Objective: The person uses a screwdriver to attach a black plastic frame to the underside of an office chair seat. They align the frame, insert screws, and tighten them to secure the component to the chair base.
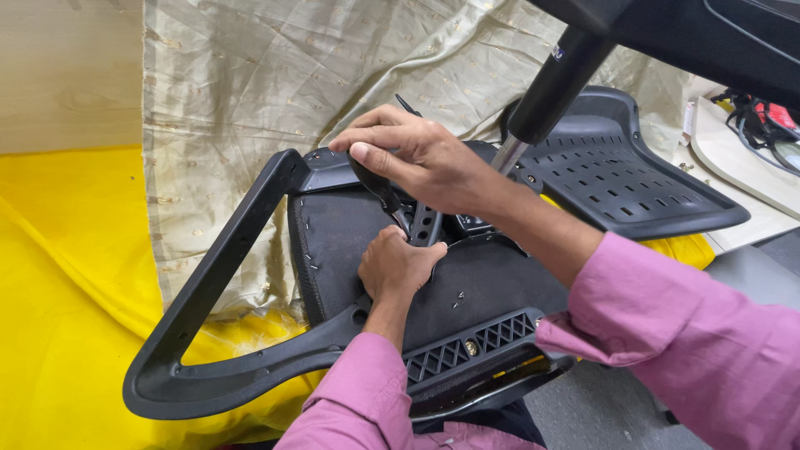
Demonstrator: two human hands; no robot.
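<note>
Upturned office chair seat (492, 287) lies on the yellow cloth (67, 275), probably heavy and stiff, best grabbed by its armrest loop (217, 275). My right hand (417, 158) is wrapped round a black tool handle (375, 183); my left hand (396, 265) is curled against the underside mechanism (427, 223), can't tell what it holds.

Bright, even light falls from above, with soft sheen on the glossy black plastic armrest frame (208, 275) left of the fingers (367, 137). Faint shadows pool beneath them. The pink sleeve (683, 333) nearest the camera blurs slightly; the edges bend mildly.
</note>
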